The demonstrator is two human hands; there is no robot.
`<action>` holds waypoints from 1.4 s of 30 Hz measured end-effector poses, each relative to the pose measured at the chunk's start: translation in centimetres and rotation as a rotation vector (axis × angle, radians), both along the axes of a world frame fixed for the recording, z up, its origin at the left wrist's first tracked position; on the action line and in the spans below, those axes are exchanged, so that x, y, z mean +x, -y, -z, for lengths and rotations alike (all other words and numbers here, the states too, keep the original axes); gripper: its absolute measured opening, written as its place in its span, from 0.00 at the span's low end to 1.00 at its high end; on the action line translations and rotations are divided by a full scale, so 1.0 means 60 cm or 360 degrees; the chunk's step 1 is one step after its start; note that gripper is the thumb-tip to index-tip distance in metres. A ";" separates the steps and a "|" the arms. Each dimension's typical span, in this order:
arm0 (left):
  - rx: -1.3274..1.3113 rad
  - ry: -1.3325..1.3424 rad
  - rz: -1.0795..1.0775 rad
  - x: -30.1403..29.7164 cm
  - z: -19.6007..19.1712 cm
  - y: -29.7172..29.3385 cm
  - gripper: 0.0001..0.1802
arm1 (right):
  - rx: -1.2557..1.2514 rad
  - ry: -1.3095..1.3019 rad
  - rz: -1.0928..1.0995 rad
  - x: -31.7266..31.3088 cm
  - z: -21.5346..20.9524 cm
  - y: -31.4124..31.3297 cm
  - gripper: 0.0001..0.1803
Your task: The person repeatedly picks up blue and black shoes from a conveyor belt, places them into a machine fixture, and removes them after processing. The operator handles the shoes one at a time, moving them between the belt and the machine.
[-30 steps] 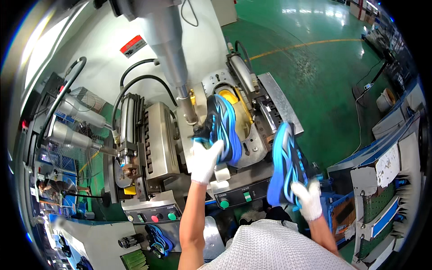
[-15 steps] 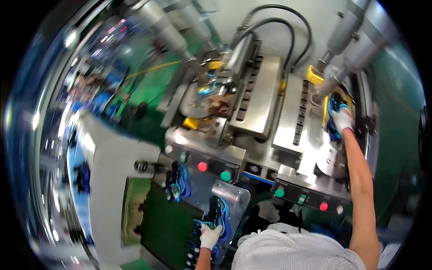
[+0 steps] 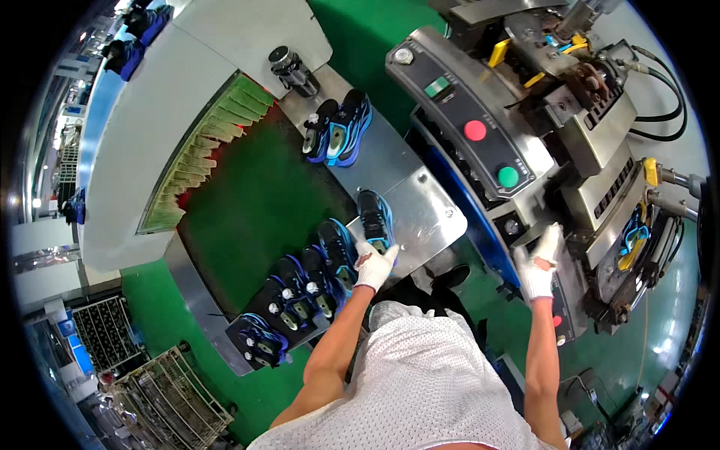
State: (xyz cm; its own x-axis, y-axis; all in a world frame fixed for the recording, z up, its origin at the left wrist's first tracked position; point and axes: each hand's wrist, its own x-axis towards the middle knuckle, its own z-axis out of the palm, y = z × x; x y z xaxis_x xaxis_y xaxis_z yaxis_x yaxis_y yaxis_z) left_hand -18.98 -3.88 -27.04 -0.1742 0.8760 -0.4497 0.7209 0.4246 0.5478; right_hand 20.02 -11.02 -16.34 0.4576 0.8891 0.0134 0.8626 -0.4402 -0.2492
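My left hand [image 3: 375,267], in a white fingerless-tipped glove, grips the near end of a black-and-blue sneaker [image 3: 373,217] that rests on the metal shelf. A second sneaker [image 3: 337,244] stands right beside it, with several more sneakers [image 3: 289,292] lined up toward the lower left. Over the edge of the machine's near control panel [image 3: 570,300], my right hand [image 3: 538,262] is raised, gloved in white, with fingers stretched out and nothing in them. Beyond it, a blue-trimmed sneaker [image 3: 634,231] sits in the machine's right station, partly hidden by yellow and metal parts.
A conveyor belt [image 3: 262,195] emerges from a grey housing through a green strip curtain [image 3: 196,157]. Two sneakers [image 3: 339,131] and a steel flask [image 3: 292,71] stand farther off on the ledge. The machine's other panel [image 3: 465,112] carries red and green buttons. Wire racks [image 3: 169,397] stand at lower left.
The view has swung left toward the conveyor. My right hand has come off the sneaker in the machine and drawn back nearer me. My left hand stays at the sneakers on the shelf.
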 end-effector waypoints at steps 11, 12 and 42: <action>0.0286 0.0087 -0.0563 -0.147 0.024 0.067 0.49 | -0.0739 -0.1034 -0.0411 -0.454 0.052 -0.125 0.58; 0.0494 0.0023 -0.0548 -0.140 0.043 0.059 0.49 | -0.0482 -0.0780 -0.0401 -0.518 0.144 -0.121 0.56; -0.0336 0.1468 0.3497 0.524 -0.452 0.799 0.42 | 0.1150 -0.0174 0.3665 -0.500 -0.250 0.913 0.54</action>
State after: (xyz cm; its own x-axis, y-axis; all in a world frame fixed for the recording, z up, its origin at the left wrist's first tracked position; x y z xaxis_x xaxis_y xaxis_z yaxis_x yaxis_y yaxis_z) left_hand 12.46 -51.84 0.09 0.7798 -0.6200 0.0868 -0.2946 -0.2411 0.9247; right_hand -9.96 -65.80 -1.32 0.3064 -0.9442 -0.1208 -0.6825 -0.1294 -0.7194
